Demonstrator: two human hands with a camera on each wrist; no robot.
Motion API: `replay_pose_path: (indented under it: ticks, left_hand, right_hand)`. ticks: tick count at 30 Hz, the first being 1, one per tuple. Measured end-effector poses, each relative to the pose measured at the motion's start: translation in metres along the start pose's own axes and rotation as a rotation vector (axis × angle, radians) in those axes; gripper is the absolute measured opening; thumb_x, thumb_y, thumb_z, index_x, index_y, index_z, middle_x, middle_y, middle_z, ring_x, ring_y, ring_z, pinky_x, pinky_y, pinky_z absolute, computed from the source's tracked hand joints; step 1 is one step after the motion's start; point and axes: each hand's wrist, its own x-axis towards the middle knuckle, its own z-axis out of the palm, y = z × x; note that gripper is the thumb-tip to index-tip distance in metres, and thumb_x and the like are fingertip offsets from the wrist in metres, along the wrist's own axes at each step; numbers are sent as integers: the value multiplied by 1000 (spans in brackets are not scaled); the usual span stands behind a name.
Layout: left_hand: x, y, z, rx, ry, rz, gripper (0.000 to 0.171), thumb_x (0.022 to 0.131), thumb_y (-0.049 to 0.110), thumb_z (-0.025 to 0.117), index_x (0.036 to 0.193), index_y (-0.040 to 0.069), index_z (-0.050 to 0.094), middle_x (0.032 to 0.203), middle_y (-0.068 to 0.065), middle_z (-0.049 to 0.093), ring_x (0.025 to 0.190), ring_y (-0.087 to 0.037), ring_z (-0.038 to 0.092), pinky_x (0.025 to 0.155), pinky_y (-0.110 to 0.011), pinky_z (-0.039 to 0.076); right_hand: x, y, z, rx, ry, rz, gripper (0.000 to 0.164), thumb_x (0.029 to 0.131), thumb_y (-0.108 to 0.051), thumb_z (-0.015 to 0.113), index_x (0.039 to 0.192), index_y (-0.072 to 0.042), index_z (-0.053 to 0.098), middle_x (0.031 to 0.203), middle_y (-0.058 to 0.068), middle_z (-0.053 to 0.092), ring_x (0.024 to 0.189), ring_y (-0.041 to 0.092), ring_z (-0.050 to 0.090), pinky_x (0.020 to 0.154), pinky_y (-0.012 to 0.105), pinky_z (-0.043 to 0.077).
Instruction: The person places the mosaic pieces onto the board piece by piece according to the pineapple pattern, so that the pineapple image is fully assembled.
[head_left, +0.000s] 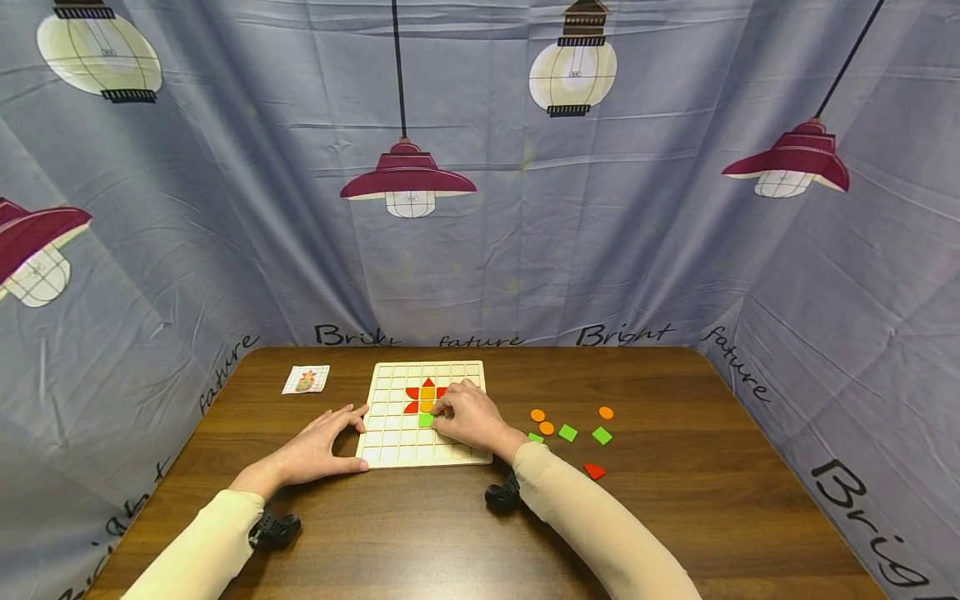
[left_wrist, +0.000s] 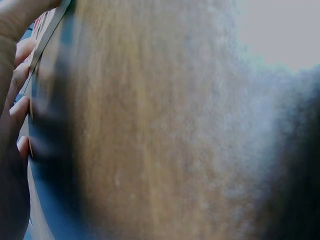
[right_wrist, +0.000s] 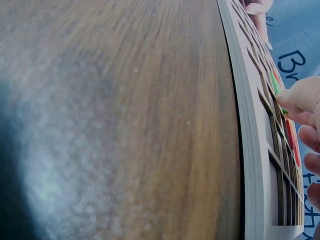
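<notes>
1. Behind everything hung a blue-grey fabric curtain (head_left: 495, 275) printed with dark-red lamps (head_left: 408, 177).
2. Before it stood a brown wood-grained table (head_left: 675, 533).
3. Left of the table's middle lay a pale, square, gridded board (head_left: 384, 442), its cells divided by raised ridges.
4. The left hand (head_left: 318, 448) had its fingers and thumb spread against the board's left edge; a light, steady brace there seemed best for preventing slips.
5. The right hand (head_left: 472, 414) reached over the board, fingers curled, thumb and forefinger apparently pinching a small green tile (right_wrist: 285, 111) at the pattern. Good placing probably called for squaring its edges to the ridges, then pressing gently without nudging the neighbours.
6. Near the board's far left corner lay a white paper card (head_left: 306, 379) with a coloured figure, probably worth checking for each cell.
7. On the board, a red triangle (head_left: 428, 382) topped an orange square (head_left: 427, 393), an orange circle (head_left: 427, 407) and a green square (head_left: 425, 421), with red petal pieces (head_left: 412, 392) alongside.
8. To the right lay 3 loose orange discs (head_left: 606, 412), 3 loose green squares (head_left: 567, 433) and 1 loose red piece (head_left: 594, 472).
</notes>
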Motion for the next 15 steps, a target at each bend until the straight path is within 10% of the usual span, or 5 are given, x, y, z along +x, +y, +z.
replay_pose_path:
  ticks: [15]
  left_hand:
    - [0, 0, -1, -1, -8, -10, 51, 82, 55, 81, 110, 20, 56, 159, -14, 42, 148, -45, 30, 119, -65, 17]
  right_hand:
    - [-3, 2, -2, -17, 12, -30, 16, 88, -29, 77, 102, -24, 83, 82, -16, 56, 78, 8, 44, 66, 21, 38]
